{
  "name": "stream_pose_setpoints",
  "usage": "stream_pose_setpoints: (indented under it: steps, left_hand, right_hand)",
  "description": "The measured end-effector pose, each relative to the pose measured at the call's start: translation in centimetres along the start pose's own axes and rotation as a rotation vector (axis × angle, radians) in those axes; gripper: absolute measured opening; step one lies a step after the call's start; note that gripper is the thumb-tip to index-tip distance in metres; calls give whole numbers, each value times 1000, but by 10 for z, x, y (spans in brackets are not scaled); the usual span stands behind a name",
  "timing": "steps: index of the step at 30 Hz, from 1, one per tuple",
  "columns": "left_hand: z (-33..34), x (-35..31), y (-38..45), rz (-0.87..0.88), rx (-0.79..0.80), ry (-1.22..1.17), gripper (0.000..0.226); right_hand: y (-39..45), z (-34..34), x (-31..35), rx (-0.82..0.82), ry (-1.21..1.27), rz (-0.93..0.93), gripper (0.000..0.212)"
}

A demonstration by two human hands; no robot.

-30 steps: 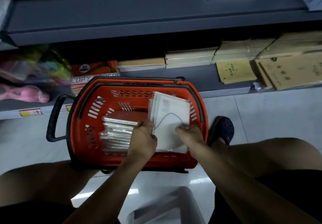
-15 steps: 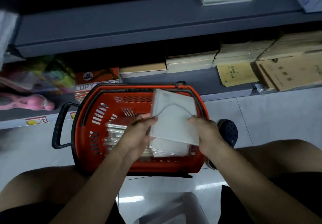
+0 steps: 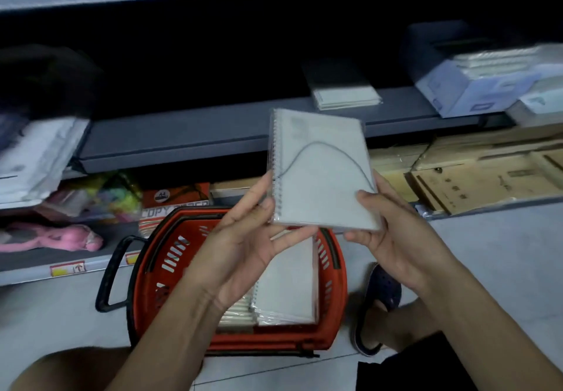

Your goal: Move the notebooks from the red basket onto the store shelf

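A white spiral notebook [image 3: 323,165] with a dark curved line on its cover is held up in the air above the red basket [image 3: 332,293]. My left hand [image 3: 246,238] holds its spiral edge with thumb and fingers. My right hand [image 3: 387,226] grips its lower right corner. More wrapped notebooks [image 3: 286,293] lie stacked in the basket on the floor. The grey store shelf [image 3: 189,134] runs behind, with a small pile of white notebooks [image 3: 345,98] on it.
Blue-white boxes [image 3: 475,86] sit on the shelf at right, white packs [image 3: 36,156] at left. Brown envelopes and booklets [image 3: 475,183] fill the lower shelf, with a copy-paper pack [image 3: 173,201] and pink toy [image 3: 58,238]. My shoe [image 3: 377,302] stands by the basket.
Both hands have lifted the notebook up out of the basket to shelf height, and my view has tilted upward toward the middle shelf.
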State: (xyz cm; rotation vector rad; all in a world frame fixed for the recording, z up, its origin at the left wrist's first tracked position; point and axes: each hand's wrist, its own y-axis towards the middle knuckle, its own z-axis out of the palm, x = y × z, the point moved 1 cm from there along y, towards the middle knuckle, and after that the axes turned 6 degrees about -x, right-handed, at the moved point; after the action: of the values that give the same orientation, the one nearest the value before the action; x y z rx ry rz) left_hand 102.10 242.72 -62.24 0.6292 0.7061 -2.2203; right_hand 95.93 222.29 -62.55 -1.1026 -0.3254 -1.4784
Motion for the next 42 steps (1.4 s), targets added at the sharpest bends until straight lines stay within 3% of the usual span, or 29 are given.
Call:
stream_pose_setpoints:
  steps: [10,18,26,31,34,36,40,42]
  left_hand:
    - [47,9,34,135,-95,-74,44]
    - [36,30,77,94,-316,-14,36]
    - [39,28,132,134,-300,69,39]
    - [64,6,191,272,-281,217,32]
    - [71,0,229,340,-382,306,33]
    - [72,-3,250,338,-473,340,35]
    - [66,-4,265,388,-548,513,32]
    - [60,1,264,448,-526,691,36]
  right_hand:
    - [4,-12,38,-58,200,-121,36]
    - [34,-41,25,-213,197,-150,46]
    - [83,-53,38,-271,218,-161,41]
    - [143,-43,82,-294,75,-246,34]
    - [187,-35,102,-369,26,-243,26]
    - [211,-30,110,-450,-30,-213,35]
    - [221,-28,109,-472,-334,-180,64]
    - [219,-33,103,-503,-593,-247,45]
